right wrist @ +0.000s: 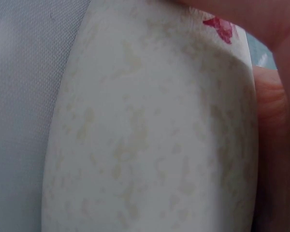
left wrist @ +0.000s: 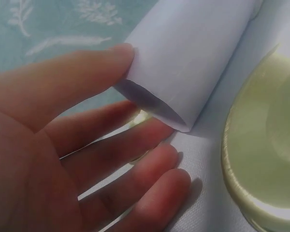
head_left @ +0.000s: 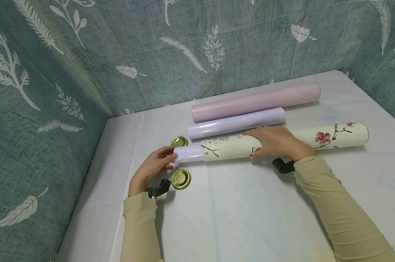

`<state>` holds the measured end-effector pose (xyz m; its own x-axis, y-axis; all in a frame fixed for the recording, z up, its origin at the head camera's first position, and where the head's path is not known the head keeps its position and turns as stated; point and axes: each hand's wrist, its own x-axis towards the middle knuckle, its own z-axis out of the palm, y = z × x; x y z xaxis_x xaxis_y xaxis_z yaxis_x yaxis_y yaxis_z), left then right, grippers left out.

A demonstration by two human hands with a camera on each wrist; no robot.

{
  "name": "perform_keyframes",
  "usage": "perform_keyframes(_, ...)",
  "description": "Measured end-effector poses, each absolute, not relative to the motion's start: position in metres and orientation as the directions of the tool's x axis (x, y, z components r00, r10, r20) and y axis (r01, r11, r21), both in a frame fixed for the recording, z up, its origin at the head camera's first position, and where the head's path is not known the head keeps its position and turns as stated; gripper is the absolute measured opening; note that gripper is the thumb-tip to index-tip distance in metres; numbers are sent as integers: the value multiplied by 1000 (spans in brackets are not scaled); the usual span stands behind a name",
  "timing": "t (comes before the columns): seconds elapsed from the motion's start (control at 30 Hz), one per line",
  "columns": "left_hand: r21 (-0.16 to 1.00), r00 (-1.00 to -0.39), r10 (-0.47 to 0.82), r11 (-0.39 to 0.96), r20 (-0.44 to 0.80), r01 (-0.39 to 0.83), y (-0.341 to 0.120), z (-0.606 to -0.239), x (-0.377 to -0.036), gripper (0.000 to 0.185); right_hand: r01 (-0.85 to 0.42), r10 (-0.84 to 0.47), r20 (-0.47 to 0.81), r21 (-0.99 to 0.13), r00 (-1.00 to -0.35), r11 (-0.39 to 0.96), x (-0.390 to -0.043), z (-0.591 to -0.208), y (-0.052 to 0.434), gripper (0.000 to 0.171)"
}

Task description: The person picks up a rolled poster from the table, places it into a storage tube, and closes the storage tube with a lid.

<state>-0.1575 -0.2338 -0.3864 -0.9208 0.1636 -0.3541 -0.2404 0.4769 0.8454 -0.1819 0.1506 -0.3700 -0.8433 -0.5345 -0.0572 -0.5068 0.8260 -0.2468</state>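
1. While the floral tube (head_left: 282, 140) lies on its side across the white table (head_left: 250, 218), it is gripped near its middle by the right hand (head_left: 276, 142), fingers curled over the top.
2. A pale lilac paper roll (head_left: 188, 153) is seen sticking out of the tube's left end (the open end of the roll shows in the left wrist view (left wrist: 183, 63)).
3. The roll's end is touched by the left hand (head_left: 151, 167); thumb on top, fingers held nearly straight below it, not closed round it.
4. Two gold lids are laid near the left hand: one (head_left: 180, 179) just in front of the roll's end, one (head_left: 179, 141) just behind it.
5. Behind the tube, a lilac roll (head_left: 236, 123) and a pink roll (head_left: 256, 102) are laid side by side, parallel to it.
6. Leaf-print fabric (head_left: 53, 109) is hung behind and to the left.
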Motion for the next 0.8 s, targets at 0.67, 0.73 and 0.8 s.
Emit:
perform_keyframes(0.67,849,-926,207,497,-316,-178,-229,-392,-157,55,-508,-541,-81,-250,-837,824,-181,-370,151,82)
perform_keyframes(0.73,859,-929,224,488,-295,-155,-229,-392,-158,54,-507,-539,-76,-249,-839,825,-182,-370,151,82)
perform_keyframes(0.8,859,-932,222,490,-287,-148,-229,-392,-158,52,-510,-541,-69,-253,-838,822,-182,-370,150,82)
